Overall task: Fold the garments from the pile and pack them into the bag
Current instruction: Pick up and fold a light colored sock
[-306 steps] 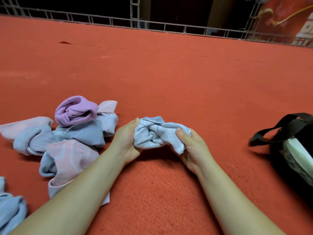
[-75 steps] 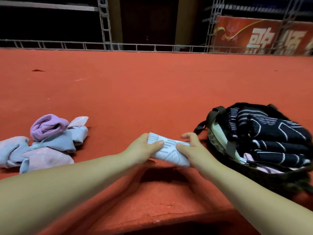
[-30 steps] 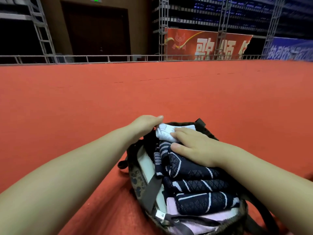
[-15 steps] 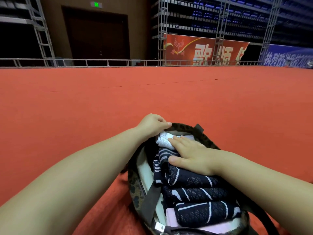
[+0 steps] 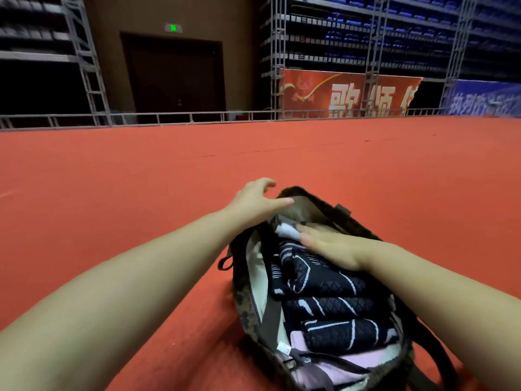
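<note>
The dark camouflage bag (image 5: 242, 280) lies open on the red carpet in front of me. Inside it sit several folded dark patterned garments (image 5: 327, 289) in a row, with a pink garment (image 5: 358, 362) nearest me. A pale folded garment (image 5: 285, 230) is tucked at the bag's far end. My right hand (image 5: 331, 247) lies flat on the garments, fingertips touching the pale one. My left hand (image 5: 258, 201) hovers at the bag's far rim, fingers spread, thumb against the rim. The pile of unfolded garments is out of view.
Red carpet (image 5: 141, 193) stretches all around the bag. A low metal railing (image 5: 174, 118) marks its far edge, with scaffold towers, a dark door and a red banner (image 5: 346, 93) behind.
The pale garment went from my hands into the bag's far end. My left hand has let go of it and opened at the rim. My right hand has flattened on top.
</note>
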{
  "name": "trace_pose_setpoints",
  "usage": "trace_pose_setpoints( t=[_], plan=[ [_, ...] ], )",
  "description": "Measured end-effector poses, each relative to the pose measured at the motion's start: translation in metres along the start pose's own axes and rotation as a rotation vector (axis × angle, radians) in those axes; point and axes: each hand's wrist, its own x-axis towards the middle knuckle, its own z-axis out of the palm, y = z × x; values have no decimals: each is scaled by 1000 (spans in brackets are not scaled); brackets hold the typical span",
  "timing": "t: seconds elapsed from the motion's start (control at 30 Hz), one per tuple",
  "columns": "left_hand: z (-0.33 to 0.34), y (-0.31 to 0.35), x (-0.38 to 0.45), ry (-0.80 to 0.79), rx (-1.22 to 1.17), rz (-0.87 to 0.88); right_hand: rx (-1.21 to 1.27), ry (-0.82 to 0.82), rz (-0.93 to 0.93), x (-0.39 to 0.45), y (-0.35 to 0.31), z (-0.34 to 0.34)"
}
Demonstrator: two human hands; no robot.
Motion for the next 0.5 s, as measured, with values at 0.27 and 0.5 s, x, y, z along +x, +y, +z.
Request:
trace_pose_setpoints(
  t=[0.27, 0.5],
  plan=[
    [33, -37, -158, 114, -452, -381, -209, 209, 162, -68, -40, 24],
    [74, -2, -209, -213, -752, -518, -264, 170, 286, -53, -43, 62]
  ],
)
